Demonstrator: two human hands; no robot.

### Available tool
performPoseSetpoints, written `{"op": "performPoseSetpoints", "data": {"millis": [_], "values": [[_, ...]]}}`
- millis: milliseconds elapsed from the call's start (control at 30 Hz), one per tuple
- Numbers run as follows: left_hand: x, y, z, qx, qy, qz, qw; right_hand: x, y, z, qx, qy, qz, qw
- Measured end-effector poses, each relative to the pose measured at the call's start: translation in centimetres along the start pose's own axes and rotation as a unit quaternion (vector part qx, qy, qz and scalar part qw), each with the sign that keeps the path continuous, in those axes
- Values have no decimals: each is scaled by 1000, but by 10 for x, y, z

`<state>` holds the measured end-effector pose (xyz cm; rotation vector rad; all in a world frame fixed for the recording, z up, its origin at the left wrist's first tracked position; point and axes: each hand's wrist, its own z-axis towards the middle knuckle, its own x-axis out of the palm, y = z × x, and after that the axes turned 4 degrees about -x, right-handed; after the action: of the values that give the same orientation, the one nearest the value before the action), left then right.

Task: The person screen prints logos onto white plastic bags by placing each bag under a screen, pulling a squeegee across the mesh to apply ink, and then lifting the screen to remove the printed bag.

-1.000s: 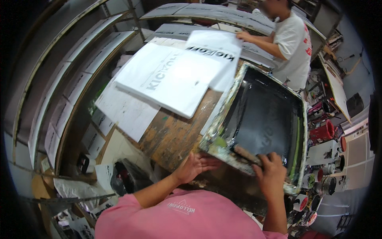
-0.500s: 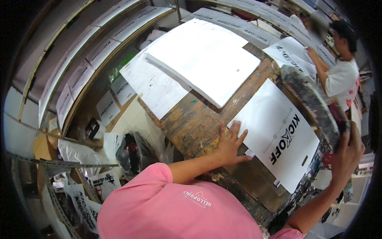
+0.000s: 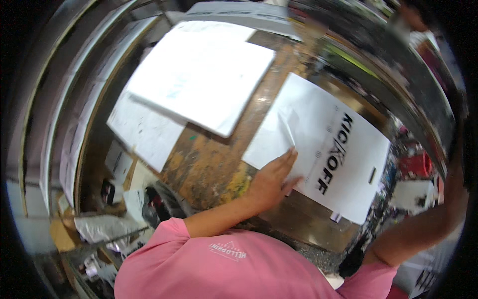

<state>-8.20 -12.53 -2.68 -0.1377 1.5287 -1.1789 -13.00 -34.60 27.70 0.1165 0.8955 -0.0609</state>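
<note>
A flat white plastic bag (image 3: 343,164) with black print and a slot-shaped handle hole lies on a brown board (image 3: 303,219) before me. My left hand (image 3: 273,180) presses on the bag's near left part, thumb apart from the fingers. A crease runs through the bag from my fingertips. At the far right, my right hand (image 3: 456,162) is at the edge of a dark printing screen frame (image 3: 413,94), which stands raised and tilted above the board. Its fingers are mostly lost in the dark rim, but the hand appears closed round the frame edge.
A thick stack of white sheets (image 3: 199,74) fills the table's left side, with another white sheet (image 3: 144,129) under it. Racks (image 3: 94,104) stand at the left. A red container (image 3: 417,165) and a white tray (image 3: 411,194) are at the right. Another person (image 3: 420,30) is at the upper right.
The printing screen frame now rises higher, with my right arm further out. My left hand has moved from the bag's edge further onto it, and a crease has formed. The head view has shifted.
</note>
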Motion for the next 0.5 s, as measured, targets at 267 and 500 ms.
{"op": "performPoseSetpoints", "data": {"millis": [267,500], "values": [[-45,-45,55,-19,-125,-218,968,-5,-52,3,-99,67,-51,991],[-144,39,33,-157,-167,-239,943,7,-14,-20,-7,-6,-35,999]]}}
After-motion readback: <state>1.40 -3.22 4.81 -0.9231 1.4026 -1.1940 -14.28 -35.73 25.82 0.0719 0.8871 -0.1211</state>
